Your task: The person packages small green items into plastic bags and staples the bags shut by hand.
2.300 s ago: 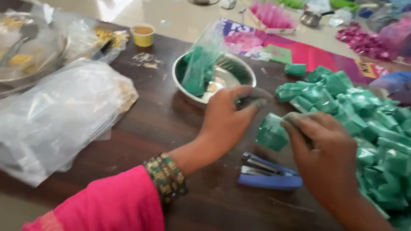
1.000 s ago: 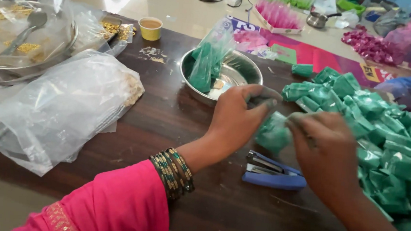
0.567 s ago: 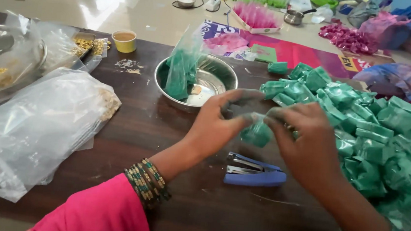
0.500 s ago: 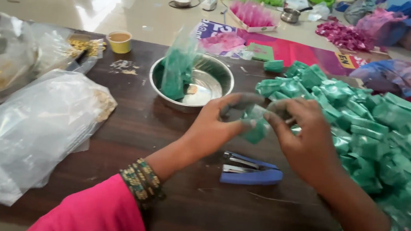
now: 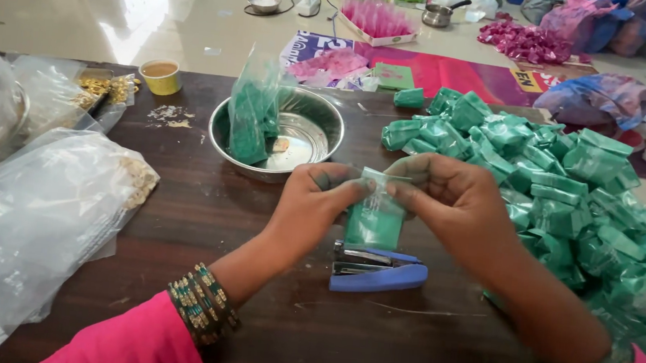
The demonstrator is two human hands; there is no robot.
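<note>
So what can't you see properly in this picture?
- Head view: the top of the small green packet is covered by the left hand and right hand, so its opening is hidden.
- The clear bags are cut off by the left edge.
- The bottom of the steel bowl is partly hidden by the green bag standing in it.
- The pans on the floor are too small to look inside.

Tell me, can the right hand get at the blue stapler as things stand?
Probably yes, once freed. The blue stapler lies uncovered on the table just below the right hand, but that hand and the left hand both pinch a green packet.
</note>
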